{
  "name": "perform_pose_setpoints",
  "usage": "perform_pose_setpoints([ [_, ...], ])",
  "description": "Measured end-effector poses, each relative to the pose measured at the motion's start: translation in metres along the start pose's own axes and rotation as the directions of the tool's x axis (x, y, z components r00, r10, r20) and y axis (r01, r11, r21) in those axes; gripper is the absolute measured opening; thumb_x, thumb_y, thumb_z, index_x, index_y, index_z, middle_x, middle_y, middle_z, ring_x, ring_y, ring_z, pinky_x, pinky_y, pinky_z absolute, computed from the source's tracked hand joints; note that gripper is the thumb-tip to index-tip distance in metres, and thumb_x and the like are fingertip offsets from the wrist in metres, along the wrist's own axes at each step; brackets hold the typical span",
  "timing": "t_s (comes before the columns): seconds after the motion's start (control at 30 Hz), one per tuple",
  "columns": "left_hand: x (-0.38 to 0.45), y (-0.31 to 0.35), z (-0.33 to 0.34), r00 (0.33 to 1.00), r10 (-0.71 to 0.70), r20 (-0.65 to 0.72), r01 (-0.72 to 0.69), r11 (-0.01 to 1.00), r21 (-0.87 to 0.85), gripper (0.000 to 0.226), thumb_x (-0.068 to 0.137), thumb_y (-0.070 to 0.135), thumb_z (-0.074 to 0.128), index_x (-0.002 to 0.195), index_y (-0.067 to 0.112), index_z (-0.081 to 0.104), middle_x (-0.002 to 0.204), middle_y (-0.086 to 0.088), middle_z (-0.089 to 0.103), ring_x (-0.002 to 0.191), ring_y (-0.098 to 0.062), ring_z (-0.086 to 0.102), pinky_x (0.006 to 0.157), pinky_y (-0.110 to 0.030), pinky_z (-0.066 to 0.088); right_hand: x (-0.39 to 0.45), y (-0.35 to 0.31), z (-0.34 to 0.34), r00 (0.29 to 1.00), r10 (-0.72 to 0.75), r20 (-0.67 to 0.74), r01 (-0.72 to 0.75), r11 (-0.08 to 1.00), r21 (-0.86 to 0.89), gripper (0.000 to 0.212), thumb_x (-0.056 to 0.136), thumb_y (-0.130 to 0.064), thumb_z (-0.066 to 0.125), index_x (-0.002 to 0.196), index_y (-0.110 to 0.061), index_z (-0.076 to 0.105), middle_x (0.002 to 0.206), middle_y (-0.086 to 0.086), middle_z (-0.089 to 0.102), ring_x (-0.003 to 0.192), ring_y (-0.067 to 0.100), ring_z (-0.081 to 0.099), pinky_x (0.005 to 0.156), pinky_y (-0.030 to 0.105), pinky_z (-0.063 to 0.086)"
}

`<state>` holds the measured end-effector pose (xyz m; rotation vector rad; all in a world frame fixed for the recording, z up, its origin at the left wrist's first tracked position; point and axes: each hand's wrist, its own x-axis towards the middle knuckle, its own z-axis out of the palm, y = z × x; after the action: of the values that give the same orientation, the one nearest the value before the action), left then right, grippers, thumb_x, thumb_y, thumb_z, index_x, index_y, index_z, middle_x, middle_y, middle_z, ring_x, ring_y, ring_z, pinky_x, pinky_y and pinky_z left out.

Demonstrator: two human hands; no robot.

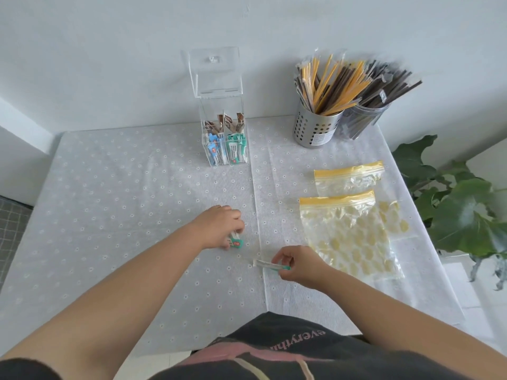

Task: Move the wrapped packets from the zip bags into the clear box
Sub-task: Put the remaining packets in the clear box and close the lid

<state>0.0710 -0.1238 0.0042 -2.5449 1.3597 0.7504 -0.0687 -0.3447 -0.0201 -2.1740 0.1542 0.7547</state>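
Both grips pinch packets: left hand [219, 226], right hand [295, 266].
I fear thin wrappers slipping or missing the box [225, 127] slots.

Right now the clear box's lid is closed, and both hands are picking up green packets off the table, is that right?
Not quite: the head view shows the clear box with its lid flipped up, open. The rest holds: the left hand and right hand each grip a green packet at the table.

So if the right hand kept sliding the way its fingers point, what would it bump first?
Probably the left hand, which grips a green packet. The right hand points left holding a packet, though depth is unclear.
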Motion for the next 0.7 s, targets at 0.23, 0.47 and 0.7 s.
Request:
perform_pose_setpoints([
  [0.23, 0.007, 0.002, 0.002, 0.991, -0.089, 0.096, 0.104, 0.980, -0.171, 0.024, 0.076, 0.026, 0.076, 0.093, 0.019, 0.061, 0.097, 0.005, 0.056, 0.090, -0.016, 0.055, 0.066, -0.028, 0.034, 0.001, 0.002, 0.004, 0.999, 0.048, -0.023, -0.046, 0.997, 0.065, 0.017, 0.075, -0.012, 0.070, 0.087, -0.024, 0.074, 0.081, -0.004, 0.063, 0.065, 0.007, 0.052, 0.057, 0.017, 0.046],
  [0.47, -0.002, -0.003, 0.014, 0.971, -0.235, 0.045, 0.229, 0.854, -0.468, 0.020, 0.076, 0.018, 0.075, 0.084, 0.023, 0.058, 0.085, 0.007, 0.061, 0.079, -0.014, 0.058, 0.063, -0.024, 0.041, 0.004, -0.001, -0.004, 0.996, 0.088, 0.000, -0.084, 0.958, 0.275, 0.006, 0.078, -0.013, 0.074, 0.084, -0.015, 0.075, 0.067, -0.001, 0.059, 0.052, 0.007, 0.045, 0.048, 0.019, 0.039],
  [0.7, -0.002, -0.027, -0.022, 0.854, -0.512, -0.092, 0.246, 0.552, -0.796, 0.021, 0.072, 0.024, 0.085, 0.085, 0.014, 0.072, 0.074, 0.003, 0.064, 0.064, -0.009, 0.055, 0.061, -0.021, 0.041, 0.033, -0.043, -0.063, 0.991, 0.083, -0.107, -0.005, 0.815, 0.579, 0.006, 0.079, -0.004, 0.074, 0.085, -0.006, 0.074, 0.079, 0.011, 0.068, 0.076, 0.023, 0.060, 0.083, 0.042, 0.056],
])
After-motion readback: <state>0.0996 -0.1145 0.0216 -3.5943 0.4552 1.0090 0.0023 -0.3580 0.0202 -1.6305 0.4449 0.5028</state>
